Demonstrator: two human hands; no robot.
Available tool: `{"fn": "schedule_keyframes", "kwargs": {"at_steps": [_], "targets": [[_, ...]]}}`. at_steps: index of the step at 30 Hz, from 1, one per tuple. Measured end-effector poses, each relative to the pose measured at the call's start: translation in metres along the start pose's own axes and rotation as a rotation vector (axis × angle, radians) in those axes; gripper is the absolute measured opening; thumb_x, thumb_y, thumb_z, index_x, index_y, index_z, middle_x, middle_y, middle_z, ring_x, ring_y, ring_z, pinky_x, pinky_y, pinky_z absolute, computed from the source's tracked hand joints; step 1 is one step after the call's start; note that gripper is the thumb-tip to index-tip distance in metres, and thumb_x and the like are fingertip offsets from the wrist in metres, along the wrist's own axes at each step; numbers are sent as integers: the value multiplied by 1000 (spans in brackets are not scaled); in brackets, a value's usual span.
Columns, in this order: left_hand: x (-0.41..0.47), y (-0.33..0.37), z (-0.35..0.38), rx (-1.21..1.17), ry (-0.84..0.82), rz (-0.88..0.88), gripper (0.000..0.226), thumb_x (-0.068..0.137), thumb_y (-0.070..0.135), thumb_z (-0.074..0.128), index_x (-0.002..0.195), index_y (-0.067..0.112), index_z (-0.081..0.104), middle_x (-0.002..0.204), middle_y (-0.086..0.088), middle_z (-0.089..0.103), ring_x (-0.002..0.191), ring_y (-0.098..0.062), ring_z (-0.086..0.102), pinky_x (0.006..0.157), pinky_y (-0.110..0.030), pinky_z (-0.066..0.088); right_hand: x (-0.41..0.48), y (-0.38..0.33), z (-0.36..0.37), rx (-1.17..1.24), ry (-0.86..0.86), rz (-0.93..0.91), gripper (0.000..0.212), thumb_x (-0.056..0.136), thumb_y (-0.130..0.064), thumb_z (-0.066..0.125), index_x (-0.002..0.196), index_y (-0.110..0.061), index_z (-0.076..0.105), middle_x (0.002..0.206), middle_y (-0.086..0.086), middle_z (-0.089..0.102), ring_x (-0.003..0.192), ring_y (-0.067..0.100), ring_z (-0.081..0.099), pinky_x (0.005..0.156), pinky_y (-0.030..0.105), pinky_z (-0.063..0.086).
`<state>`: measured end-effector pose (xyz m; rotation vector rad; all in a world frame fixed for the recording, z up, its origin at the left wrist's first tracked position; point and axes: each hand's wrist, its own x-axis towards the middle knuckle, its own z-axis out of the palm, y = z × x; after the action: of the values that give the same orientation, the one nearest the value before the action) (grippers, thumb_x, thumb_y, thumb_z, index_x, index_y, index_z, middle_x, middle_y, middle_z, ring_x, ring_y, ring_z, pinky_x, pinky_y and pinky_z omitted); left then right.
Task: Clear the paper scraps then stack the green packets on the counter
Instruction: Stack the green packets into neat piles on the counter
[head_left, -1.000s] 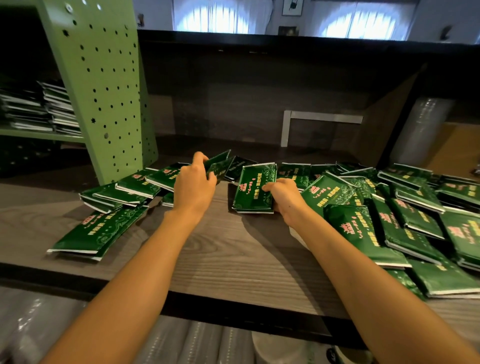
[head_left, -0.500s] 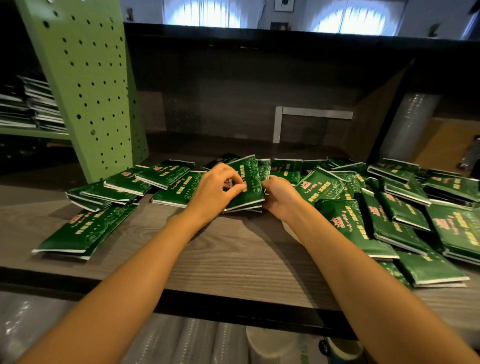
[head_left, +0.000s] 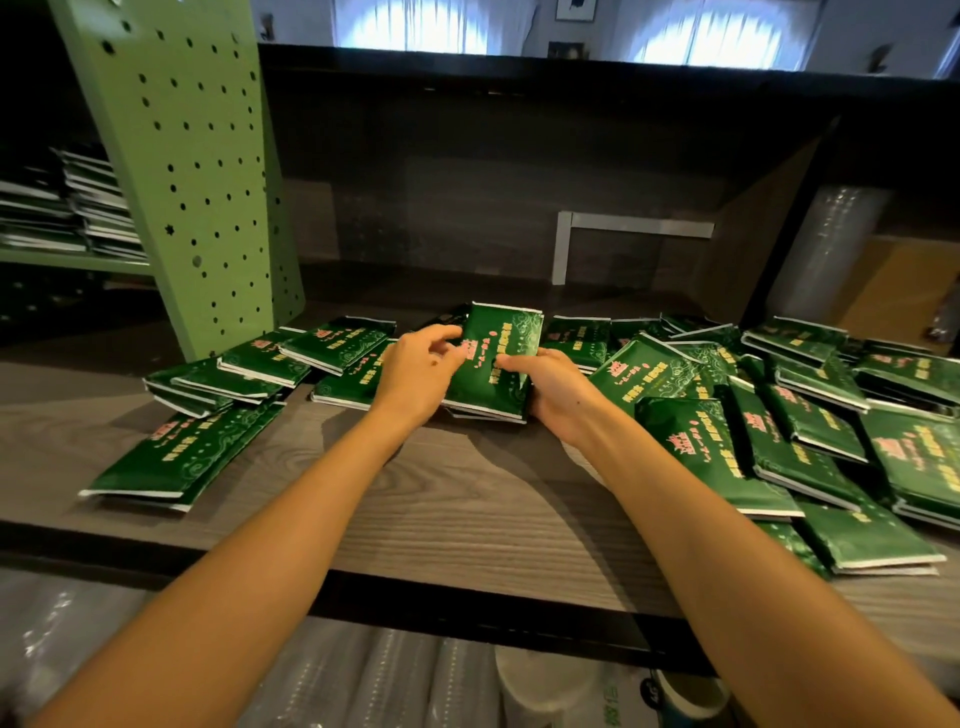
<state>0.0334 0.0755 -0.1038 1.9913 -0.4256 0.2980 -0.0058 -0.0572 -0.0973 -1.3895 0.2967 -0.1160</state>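
Both hands are working one small stack of dark green rectangular printed packets (head_left: 496, 364), sitting mid-tabletop between them. The left hand (head_left: 415, 374) is gripping the stack's left edge, fingers curled in, thumb towards the top packet. The right hand (head_left: 558, 397) is clamping the right edge, thumb lying across the top packet's face, fingers wrapping under the side. The stack's near end is resting on the grey wood-grain tabletop (head_left: 467, 509), its far end tilting up slightly. Loose green packets (head_left: 810, 421) are lying scattered and overlapping on both sides, more on the right. A pale green perforated metal panel (head_left: 192, 171) is standing rear left.
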Motion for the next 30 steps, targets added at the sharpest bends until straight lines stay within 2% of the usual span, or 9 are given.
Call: {"fn": "schedule_keyframes", "kwargs": {"at_steps": [3,5,8,10,14,16,21,25,30], "targets": [[4,-6,-9,176,164,44,29,95,5,43,117,6,62,115,-14,63,105,-26,58,92,-36,47,3,1,-2,7,59,8,30,90,4,52,119,2,55,119,18,63,107,31,62,89,41,52],[8,-13,-18,416,185,-4,34,95,4,40,127,6,53,130,-15,50,119,-29,47,97,-37,39,5,2,-4,20,89,30,36,88,2,55,124,3,51,117,17,64,102,29,64,78,36,55],[11,-25,-26,718,-19,-216,54,98,17,41,146,6,22,154,-17,15,143,-30,11,113,-47,17,5,3,-3,13,99,50,39,86,1,57,125,1,50,117,17,64,101,28,65,75,34,55],[12,-32,-28,800,-116,-318,57,99,28,36,148,5,17,156,-19,9,145,-29,1,115,-51,5,5,3,-2,10,92,51,39,86,1,57,125,0,50,117,16,64,102,29,65,80,37,54],[11,-26,-28,899,-44,-273,39,99,28,32,120,5,55,131,-18,51,131,-32,36,113,-57,8,5,2,-2,-5,85,51,38,86,2,57,124,-1,51,116,16,65,103,29,65,84,39,54],[7,-17,-26,888,11,-181,35,100,21,32,110,4,61,119,-19,59,122,-34,45,111,-51,20,5,2,-2,-11,85,53,37,86,2,57,123,0,51,115,16,65,103,29,65,87,40,53],[5,-11,-26,792,101,-67,28,97,21,47,119,8,56,115,-18,61,112,-35,52,92,-41,36,3,1,-3,-42,80,29,32,85,1,58,117,0,54,111,14,65,96,26,65,89,40,53],[7,-17,-30,748,-8,-241,61,88,47,56,132,7,43,130,-19,51,123,-37,43,95,-44,38,1,1,-3,-63,86,12,28,85,1,58,113,-4,56,113,13,65,105,28,63,94,41,50],[9,-16,-27,568,-21,-239,62,86,39,63,134,8,39,129,-17,53,122,-36,45,91,-43,40,1,1,-1,-93,101,5,31,83,-3,62,113,-5,55,119,12,62,112,29,58,101,46,44]]}}
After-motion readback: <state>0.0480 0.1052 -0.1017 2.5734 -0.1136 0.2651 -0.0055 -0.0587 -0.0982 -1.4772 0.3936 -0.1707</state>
